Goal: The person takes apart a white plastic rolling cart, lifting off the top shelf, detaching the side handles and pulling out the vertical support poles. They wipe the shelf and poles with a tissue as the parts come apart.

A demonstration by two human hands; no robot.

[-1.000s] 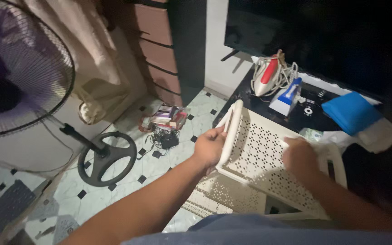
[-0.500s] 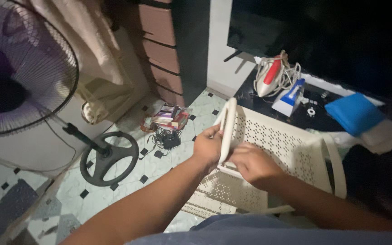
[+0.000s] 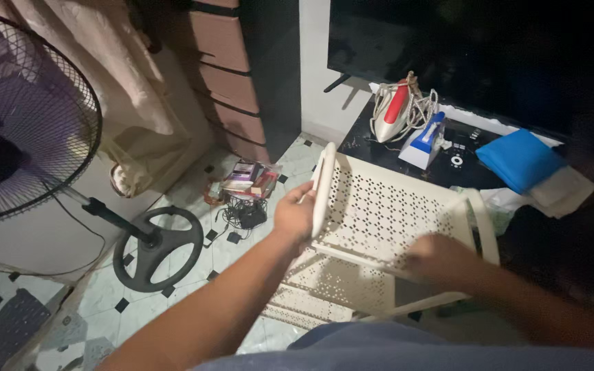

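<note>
A white perforated plastic rack [image 3: 386, 206] with stacked shelves stands in front of me. My left hand [image 3: 293, 216] is closed around the top shelf's left rim. Blurred by motion, my right hand [image 3: 438, 257] rests on the near edge of that shelf, toward its right side; whether its fingers grip the rim is unclear. A lower perforated shelf [image 3: 331, 285] shows beneath the top one.
A standing fan [image 3: 25, 124] with a round black base [image 3: 159, 247] is on the left. Small boxes and a tangled cable [image 3: 245, 192] lie on the tiled floor. A dark low table holds a clothes iron [image 3: 393, 110], a blue-and-white box [image 3: 424, 141] and blue folded cloth [image 3: 520, 161].
My right hand slid from the shelf's right side to its left near edge, then back rightward along the near edge. My left hand stayed on the left rim.
</note>
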